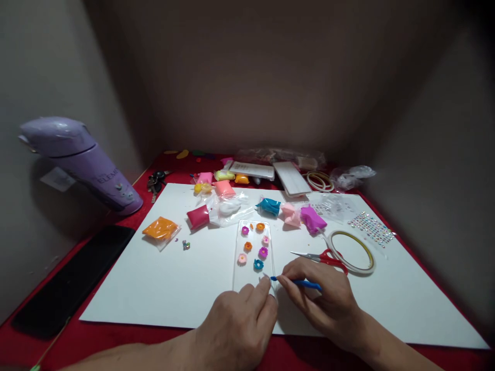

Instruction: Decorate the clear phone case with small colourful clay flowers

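Observation:
My right hand point(323, 299) grips a blue modelling tool point(307, 284) like a pen, its tip pointing left. Close beside that tip is my left hand point(243, 322), its fingers closed together over the lower end of a clear phone case point(234, 273). Whatever those fingers pinch is too small or hidden to make out. Several little clay flowers sit on the case, among them a teal flower point(258, 264) nearest my fingertips, a purple flower point(263, 252), a pale pink flower point(242, 258) and an orange flower point(248, 246). A white board point(162, 293) lies under the case.
Red-handled scissors point(328, 257) and a tape roll point(373, 263) lie right of the case. Clay packets, such as a teal packet point(269, 206), line the back. A gem sheet point(371, 229) is far right. A purple bottle point(88, 165) and black phone point(73, 278) are left.

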Motion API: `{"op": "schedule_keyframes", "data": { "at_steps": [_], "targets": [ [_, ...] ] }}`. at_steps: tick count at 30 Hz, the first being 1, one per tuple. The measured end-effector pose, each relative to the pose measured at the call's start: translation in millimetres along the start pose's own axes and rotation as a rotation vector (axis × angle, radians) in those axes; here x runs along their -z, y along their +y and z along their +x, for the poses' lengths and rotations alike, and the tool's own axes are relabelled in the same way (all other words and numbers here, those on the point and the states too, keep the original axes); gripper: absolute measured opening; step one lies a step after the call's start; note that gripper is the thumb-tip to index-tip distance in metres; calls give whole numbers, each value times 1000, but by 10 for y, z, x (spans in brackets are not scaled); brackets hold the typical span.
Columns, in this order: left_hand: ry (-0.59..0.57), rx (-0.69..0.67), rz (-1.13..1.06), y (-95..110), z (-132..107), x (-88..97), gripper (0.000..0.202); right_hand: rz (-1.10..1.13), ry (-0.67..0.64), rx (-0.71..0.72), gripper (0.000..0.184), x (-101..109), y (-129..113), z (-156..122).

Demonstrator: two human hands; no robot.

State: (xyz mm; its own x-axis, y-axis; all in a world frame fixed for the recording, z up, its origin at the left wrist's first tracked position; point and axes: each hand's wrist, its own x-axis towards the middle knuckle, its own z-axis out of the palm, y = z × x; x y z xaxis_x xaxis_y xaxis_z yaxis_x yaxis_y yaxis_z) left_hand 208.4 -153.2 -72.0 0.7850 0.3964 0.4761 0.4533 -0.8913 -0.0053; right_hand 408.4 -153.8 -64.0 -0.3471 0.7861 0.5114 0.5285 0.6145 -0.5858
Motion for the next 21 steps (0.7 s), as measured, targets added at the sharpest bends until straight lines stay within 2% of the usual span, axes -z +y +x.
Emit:
{"op": "schedule_keyframes", "data": {
  "at_steps": [7,13,21],
  "targets": [
    [0,10,-9,11,-10,5,20,4,60,-30,10,-6,3,1],
    [1,-1,-21,-11,-6,8,20,62,34,-27,6,-23,5,31],
    [-56,39,-85,-6,-27,-11,19,46,92,-68,10,-13,0,12]
  ]
}}
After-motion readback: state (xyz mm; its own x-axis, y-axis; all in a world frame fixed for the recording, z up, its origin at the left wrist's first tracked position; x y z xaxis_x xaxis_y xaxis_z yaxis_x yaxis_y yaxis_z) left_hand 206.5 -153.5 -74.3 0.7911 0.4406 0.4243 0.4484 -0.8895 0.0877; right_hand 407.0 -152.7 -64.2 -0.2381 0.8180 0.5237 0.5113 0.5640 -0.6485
